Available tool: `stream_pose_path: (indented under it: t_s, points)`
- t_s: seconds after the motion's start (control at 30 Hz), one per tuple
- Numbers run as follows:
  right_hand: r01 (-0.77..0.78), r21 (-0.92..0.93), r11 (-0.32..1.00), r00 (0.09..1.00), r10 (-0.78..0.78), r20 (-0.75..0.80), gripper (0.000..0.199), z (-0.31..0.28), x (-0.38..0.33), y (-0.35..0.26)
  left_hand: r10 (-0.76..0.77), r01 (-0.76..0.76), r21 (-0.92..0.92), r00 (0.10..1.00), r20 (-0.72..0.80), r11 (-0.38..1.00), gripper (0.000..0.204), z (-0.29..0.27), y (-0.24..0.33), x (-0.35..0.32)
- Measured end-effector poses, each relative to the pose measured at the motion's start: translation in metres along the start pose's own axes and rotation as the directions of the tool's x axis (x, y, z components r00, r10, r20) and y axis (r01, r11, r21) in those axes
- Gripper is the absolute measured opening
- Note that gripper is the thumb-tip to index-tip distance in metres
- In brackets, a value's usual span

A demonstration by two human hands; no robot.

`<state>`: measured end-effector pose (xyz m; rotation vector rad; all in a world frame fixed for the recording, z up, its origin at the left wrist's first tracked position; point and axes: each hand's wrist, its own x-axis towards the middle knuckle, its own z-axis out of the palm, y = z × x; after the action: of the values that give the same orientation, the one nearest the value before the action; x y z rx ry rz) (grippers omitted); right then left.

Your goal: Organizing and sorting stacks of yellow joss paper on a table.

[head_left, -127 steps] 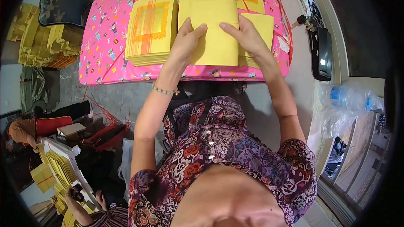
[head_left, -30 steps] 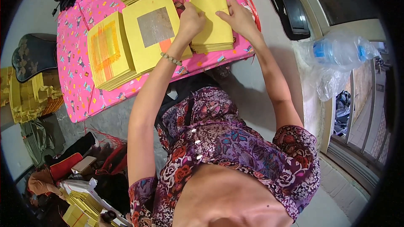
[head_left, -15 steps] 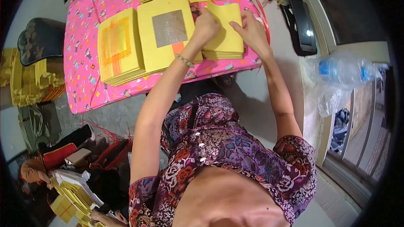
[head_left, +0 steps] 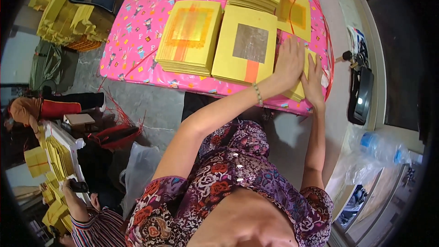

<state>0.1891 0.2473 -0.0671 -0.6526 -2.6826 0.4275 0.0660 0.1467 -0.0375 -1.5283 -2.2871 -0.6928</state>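
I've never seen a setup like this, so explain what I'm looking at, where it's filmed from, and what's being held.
There's no machine: these are a person's bare left hand and right hand. A fisheye camera on their head looks down, so edges bend. On the glossy pink cartoon-printed tabletop lie a yellow paper stack with a gold square and a yellow paper stack with a silver-grey square. Both hands seem to rest on a partly hidden yellow paper stack; nothing looks lifted.

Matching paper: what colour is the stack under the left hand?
The stack is yellow, shown in the head view.
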Motion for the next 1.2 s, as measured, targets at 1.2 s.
stream_pose_path:
  t_s: [1.2]
  points:
    - [0.324,0.285,0.902,0.819,-0.419,0.392,0.053,0.118,0.26,-0.182,-0.6,0.518,-0.431,0.797,-0.07,0.739,0.085,-0.129,-0.224,-0.179]
